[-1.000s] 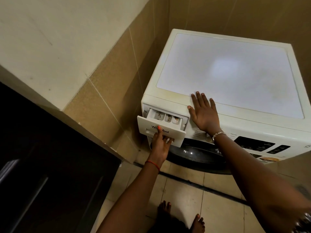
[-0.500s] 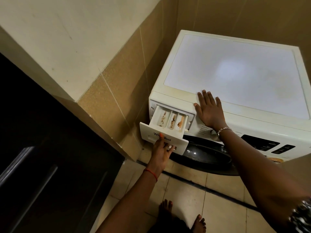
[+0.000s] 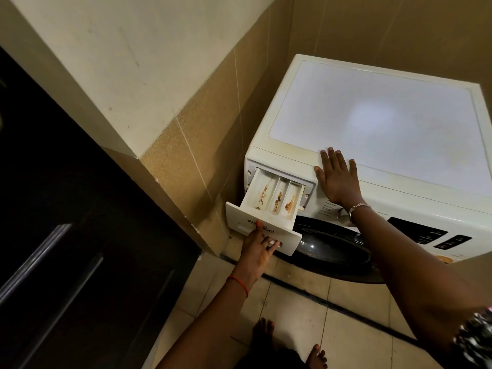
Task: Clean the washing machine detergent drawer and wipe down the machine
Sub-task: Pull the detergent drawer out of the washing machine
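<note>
The left hand [image 3: 257, 251] holds the detergent drawer [image 3: 254, 190] from below, fingers curled into the front recess, thumb over the panel. The drawer juts toward seven o'clock from the washing machine [image 3: 386, 115], its three compartments streaked with brown residue [image 3: 290, 203]. At two o'clock of it the right hand [image 3: 336, 179] lies flat on the machine's top edge, fingers straight, slightly spread. It is probably light, stiff plastic and possibly soap-slick: take it at the recess, then under the tray
</note>
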`<state>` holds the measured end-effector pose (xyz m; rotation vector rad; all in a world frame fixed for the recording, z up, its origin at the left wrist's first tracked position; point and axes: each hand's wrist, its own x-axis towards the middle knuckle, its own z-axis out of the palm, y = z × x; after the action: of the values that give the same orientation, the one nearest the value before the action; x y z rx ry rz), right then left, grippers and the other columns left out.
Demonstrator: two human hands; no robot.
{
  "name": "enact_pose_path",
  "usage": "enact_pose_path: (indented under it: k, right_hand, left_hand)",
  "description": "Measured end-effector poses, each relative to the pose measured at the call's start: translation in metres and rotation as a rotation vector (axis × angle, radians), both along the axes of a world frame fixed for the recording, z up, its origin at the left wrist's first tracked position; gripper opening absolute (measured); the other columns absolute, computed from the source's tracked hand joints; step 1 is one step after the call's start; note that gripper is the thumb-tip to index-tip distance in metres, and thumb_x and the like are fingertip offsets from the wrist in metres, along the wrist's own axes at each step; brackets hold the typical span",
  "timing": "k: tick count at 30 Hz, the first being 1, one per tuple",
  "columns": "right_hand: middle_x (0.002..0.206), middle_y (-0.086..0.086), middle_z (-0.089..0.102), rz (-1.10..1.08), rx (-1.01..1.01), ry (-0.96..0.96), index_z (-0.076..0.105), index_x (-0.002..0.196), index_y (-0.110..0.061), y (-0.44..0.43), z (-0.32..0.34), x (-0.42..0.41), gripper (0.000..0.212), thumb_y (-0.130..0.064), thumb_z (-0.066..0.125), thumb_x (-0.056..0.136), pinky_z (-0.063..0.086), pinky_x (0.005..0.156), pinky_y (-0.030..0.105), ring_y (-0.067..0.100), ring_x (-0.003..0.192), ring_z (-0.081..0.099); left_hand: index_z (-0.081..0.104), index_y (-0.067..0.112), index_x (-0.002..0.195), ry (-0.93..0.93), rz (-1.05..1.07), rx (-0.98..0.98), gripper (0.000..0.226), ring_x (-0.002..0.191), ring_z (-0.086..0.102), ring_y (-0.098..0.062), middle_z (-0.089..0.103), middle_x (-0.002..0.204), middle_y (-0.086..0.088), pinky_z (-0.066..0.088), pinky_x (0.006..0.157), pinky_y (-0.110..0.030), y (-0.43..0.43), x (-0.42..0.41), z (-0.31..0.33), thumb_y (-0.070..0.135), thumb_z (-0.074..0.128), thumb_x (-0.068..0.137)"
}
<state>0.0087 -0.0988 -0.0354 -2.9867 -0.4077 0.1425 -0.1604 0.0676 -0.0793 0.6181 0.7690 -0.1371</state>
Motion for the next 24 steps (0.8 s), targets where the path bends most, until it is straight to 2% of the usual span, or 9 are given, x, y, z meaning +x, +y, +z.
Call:
enact_pose_path:
  k: [4,8,9,12,15,18,24]
  right_hand:
    - [0.159,0.005,0.0,-0.003,-0.013,0.001,0.004,0.151,-0.017,0.0,0.0,0.0,0.054,-0.037,0.015,0.102,0.001,0.118,0.045,0.02,0.147,0.0]
    - [0.159,0.004,-0.002,-0.021,-0.013,0.024,0.001,0.151,-0.017,0.003,0.0,0.0,0.054,-0.036,0.014,0.102,0.001,0.117,0.046,0.02,0.147,-0.002]
    - [0.159,0.004,-0.003,-0.027,-0.015,0.03,0.001,0.151,-0.017,0.003,0.001,-0.001,0.054,-0.036,0.014,0.102,0.0,0.117,0.046,0.02,0.147,-0.002]
    - [0.159,0.003,-0.006,-0.052,-0.02,0.06,-0.002,0.15,-0.018,0.005,0.002,-0.002,0.054,-0.036,0.012,0.102,-0.001,0.117,0.047,0.021,0.147,-0.005]
    - [0.159,0.003,-0.007,-0.082,-0.004,0.096,-0.003,0.15,-0.018,0.009,0.004,-0.005,0.054,-0.036,0.012,0.102,-0.002,0.117,0.047,0.02,0.147,-0.007]
    - [0.159,0.003,-0.01,-0.099,0.006,0.128,-0.005,0.15,-0.018,0.012,0.006,-0.006,0.054,-0.036,0.011,0.102,-0.004,0.117,0.047,0.02,0.146,-0.009]
    - [0.158,0.006,-0.012,-0.075,-0.028,0.144,-0.007,0.15,-0.014,0.01,0.004,-0.015,0.055,-0.036,0.012,0.102,-0.002,0.117,0.05,0.024,0.146,-0.01]
  left_hand:
    - [0.036,0.008,0.137,0.006,0.001,-0.001,0.045,0.129,0.043,-0.033,0.048,0.13,-0.018,0.041,0.094,-0.045,0.0,-0.003,0.001,0.026,0.042,0.096]
    - [0.039,0.008,0.133,0.009,-0.014,0.013,0.042,0.105,0.054,-0.025,0.054,0.11,-0.012,0.043,0.093,-0.042,0.001,-0.007,0.001,0.028,0.042,0.096]
    - [0.04,0.008,0.131,0.009,-0.019,0.009,0.04,0.107,0.054,-0.027,0.054,0.107,-0.011,0.043,0.094,-0.042,0.001,-0.008,0.0,0.028,0.043,0.096]
    - [0.042,0.011,0.119,0.019,-0.018,-0.022,0.028,0.129,0.042,-0.035,0.054,0.102,-0.01,0.041,0.095,-0.042,0.003,-0.007,-0.002,0.027,0.043,0.096]
    - [0.043,0.012,0.115,0.014,-0.01,-0.048,0.024,0.133,0.037,-0.036,0.054,0.101,-0.01,0.041,0.095,-0.043,0.003,-0.007,-0.003,0.027,0.044,0.096]
    - [0.043,0.01,0.123,0.006,-0.015,-0.033,0.033,0.133,0.038,-0.034,0.055,0.106,-0.01,0.042,0.095,-0.044,0.003,-0.007,-0.003,0.028,0.046,0.095]
    - [0.036,0.01,0.134,0.028,-0.021,0.01,0.045,0.135,0.036,-0.034,0.041,0.141,-0.018,0.038,0.102,-0.046,0.003,-0.009,0.002,0.029,0.046,0.095]
